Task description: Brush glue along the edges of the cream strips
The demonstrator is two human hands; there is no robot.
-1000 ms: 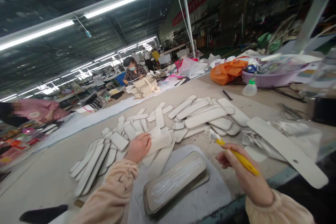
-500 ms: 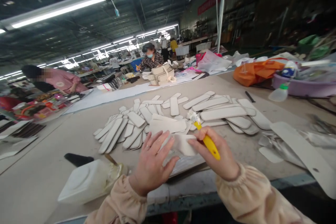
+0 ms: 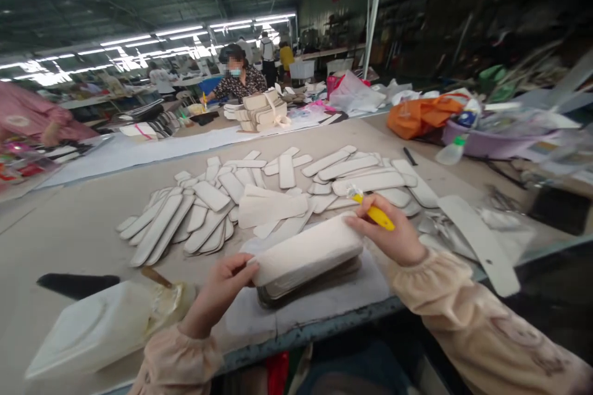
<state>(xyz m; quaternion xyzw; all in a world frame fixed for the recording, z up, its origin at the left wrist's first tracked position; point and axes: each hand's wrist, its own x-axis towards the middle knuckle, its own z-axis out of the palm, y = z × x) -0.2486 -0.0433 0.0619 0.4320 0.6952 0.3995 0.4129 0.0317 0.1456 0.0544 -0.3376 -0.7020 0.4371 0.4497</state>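
A long white strip with rounded corners [image 3: 306, 252] spans both hands, above a stack of similar pieces [image 3: 324, 279] at the table's near edge. My left hand [image 3: 217, 291] pinches its left end between thumb and fingers. At the strip's right end, my right hand [image 3: 393, 233] has its fingertips on the corner. That same hand also grips a brush [image 3: 377, 215] with a yellow handle, its bristles coated in white paste and pointing away from me. Left of my left hand, a white plastic jug [image 3: 92, 324] lies on its side with a wooden stick [image 3: 156, 276] in its cut opening.
Many loose white strips [image 3: 210, 195] lie heaped across the table's middle. A black object [image 3: 76, 284] lies behind the jug. At right are a long white piece [image 3: 479, 244], an orange bag [image 3: 419, 116] and a purple basin [image 3: 500, 141]. A masked person [image 3: 241, 77] works across the table.
My left hand has gone from spread fingers to pinching the strip's left end. The strip, earlier tilted up in my right hand, now lies extended over the stack. The view has shifted right.
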